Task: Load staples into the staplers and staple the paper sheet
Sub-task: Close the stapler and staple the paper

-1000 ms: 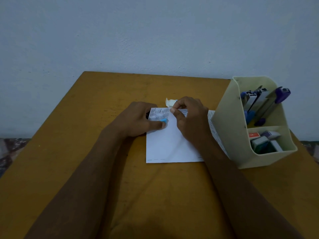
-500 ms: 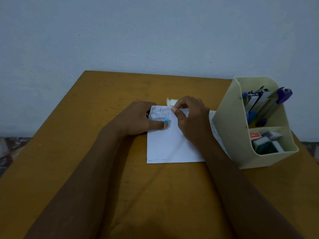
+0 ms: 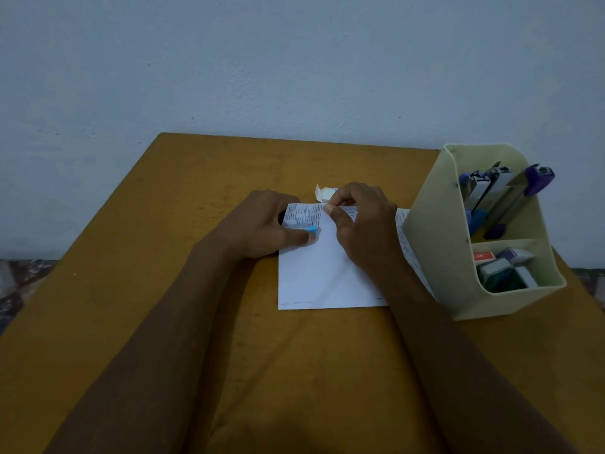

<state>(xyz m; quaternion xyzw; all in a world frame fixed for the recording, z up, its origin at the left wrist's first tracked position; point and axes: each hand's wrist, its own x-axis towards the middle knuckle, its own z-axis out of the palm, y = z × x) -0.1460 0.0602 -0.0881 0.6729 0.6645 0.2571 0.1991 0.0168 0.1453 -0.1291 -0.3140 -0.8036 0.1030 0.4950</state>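
Observation:
A white paper sheet lies on the wooden table, its far edge curled up and showing many rows of staples. My left hand grips a small blue stapler clamped on that far left edge; most of the stapler is hidden under the hand and paper. My right hand pinches the paper's raised far edge between thumb and fingers. A small white staple box lies open just behind the right hand.
A cream desk organiser stands at the right, touching the paper's right edge. It holds blue and purple staplers upright at the back and small staple boxes in front. A wall rises behind the table.
Nearly nothing has moved. Both hands stay on the paper's far edge, with the stapler in the same spot; the view shifted only slightly.

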